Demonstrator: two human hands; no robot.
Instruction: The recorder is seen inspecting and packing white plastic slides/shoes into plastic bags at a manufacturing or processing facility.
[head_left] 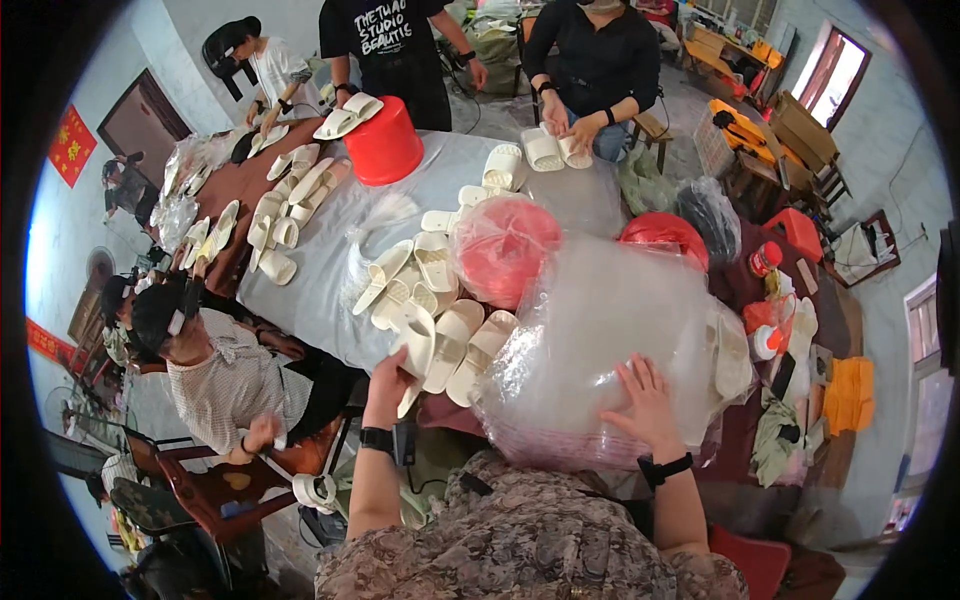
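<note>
My left hand [388,380] grips a cream slide sandal [416,338], tilted up at the near edge of the table. Right beside it lie a pair of cream slides [467,345], with more slides heaped behind them. My right hand [642,402] rests flat with fingers spread on a thick stack of clear plastic bags [620,320]. Between the slides and the stack sits a red round bundle [507,250] wrapped in clear plastic, partly covered by the bags.
A red bucket [384,145] stands at the far side, slides on top. Rows of slides [283,215] lie to the left. Co-workers handle slides across the table, and a seated person [235,370] is at left. A white bottle [767,341] and cloths lie right of the stack.
</note>
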